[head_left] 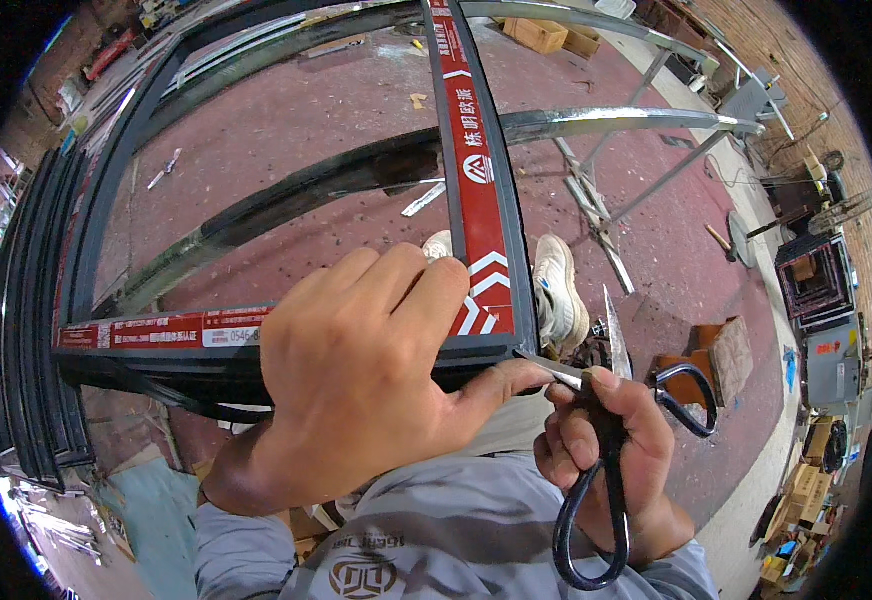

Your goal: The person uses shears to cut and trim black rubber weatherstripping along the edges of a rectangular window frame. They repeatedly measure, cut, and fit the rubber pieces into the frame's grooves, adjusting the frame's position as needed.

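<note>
Held a pair of spread scissors (613,450) at the near right corner of a dark frame (522,290).

Gripped one black handle in the closed fingers of the right hand (641,435), with the other loop jutting out to the right. Pointed one blade up and away, over the reddish floor (346,100), and angled the other left toward the frame's corner. Laid the left hand (366,360) over the near bar, with fingers curled, tips hidden and thumb stretched out just beside the angled blade; could not tell a firm grip from a light rest there. Saw red printed tape (481,220) along the frame, and curved metal rails (606,122) beneath. Wore a grey shirt (456,510) and white shoes (559,285).
</note>
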`<state>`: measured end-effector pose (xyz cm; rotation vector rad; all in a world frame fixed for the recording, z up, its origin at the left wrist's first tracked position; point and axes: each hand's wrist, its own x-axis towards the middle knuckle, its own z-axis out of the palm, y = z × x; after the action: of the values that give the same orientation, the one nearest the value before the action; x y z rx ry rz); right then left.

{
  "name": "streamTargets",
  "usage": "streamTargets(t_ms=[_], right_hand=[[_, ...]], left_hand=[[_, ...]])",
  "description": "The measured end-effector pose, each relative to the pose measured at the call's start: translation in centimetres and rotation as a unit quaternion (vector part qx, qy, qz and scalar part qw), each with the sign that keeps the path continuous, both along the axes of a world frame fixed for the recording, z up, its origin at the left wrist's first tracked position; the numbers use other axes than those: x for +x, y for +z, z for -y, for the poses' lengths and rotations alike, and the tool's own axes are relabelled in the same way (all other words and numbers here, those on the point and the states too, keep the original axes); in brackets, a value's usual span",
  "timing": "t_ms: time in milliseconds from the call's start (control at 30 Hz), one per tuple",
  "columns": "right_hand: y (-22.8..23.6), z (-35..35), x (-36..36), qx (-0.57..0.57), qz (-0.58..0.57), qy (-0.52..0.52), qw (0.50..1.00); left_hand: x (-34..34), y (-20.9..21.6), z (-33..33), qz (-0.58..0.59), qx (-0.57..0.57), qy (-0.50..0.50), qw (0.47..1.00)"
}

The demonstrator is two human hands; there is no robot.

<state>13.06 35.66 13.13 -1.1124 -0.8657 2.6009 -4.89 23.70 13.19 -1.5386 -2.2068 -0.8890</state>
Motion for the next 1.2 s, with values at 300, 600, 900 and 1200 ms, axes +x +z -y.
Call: streamTargets(t_ms=[300,600,900,1200], right_hand=[[0.4,-0.3,-0.6,0.068,0.041,0.027,0.997],[0.4,-1.4,-0.4,0.023,0.012,0.045,0.999],[0.0,-1.9,-0.6,0.027,0.006,0.047,0.999],[-0.1,-2.4,-0.9,0.037,0.009,0.058,0.998]], left_hand=[[0.0,0.1,0.1,-0.004,-0.014,0.005,1.0],[0.1,0.1,0.2,-0.008,-0.015,0.008,1.0],[0.2,0.0,0.0,0.003,-0.008,0.013,1.0],[0.3,0.3,-0.2,0.008,-0.004,0.022,1.0]])
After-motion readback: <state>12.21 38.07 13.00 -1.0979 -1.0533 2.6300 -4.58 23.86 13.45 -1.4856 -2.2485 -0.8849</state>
